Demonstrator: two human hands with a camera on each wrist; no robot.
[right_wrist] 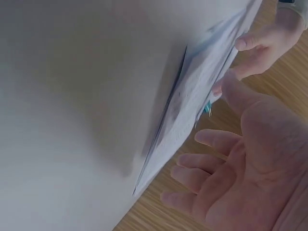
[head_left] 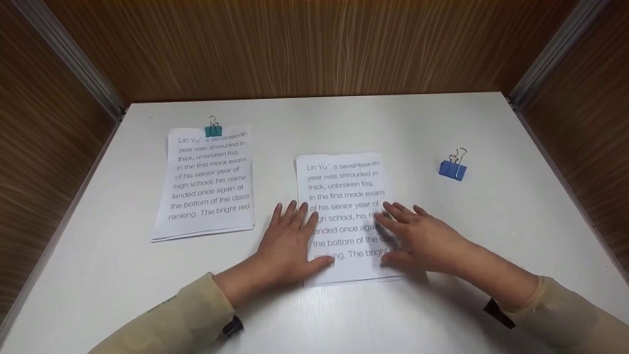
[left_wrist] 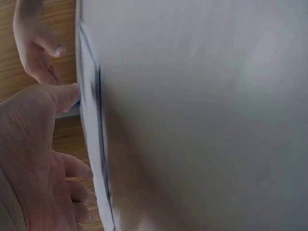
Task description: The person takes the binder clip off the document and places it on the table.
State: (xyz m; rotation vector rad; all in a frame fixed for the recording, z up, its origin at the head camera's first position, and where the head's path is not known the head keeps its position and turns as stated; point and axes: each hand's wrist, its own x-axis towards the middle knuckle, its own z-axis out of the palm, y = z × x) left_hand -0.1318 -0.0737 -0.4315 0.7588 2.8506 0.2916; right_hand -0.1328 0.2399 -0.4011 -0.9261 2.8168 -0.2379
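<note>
A stack of printed paper sheets [head_left: 344,182] lies in the middle of the table, its edges slightly uneven. Over its left edge is my left hand [head_left: 290,246], fingers spread and straight, thumb across the lower left corner. My right hand [head_left: 427,241] is at the right edge with its fingers extended over the print; whether it touches the paper is unclear. In the right wrist view, the right hand [right_wrist: 250,159] has nothing in its grasp. The left wrist view shows the left hand [left_wrist: 33,154] beside the paper's edge, palm visible.
Farther left lies another printed stack [head_left: 211,191], with a teal binder clip [head_left: 214,131] on its top edge. A blue binder clip [head_left: 453,170] sits on the white table [head_left: 516,206] to the right. Wood-grain panels [head_left: 314,49] stand around the table.
</note>
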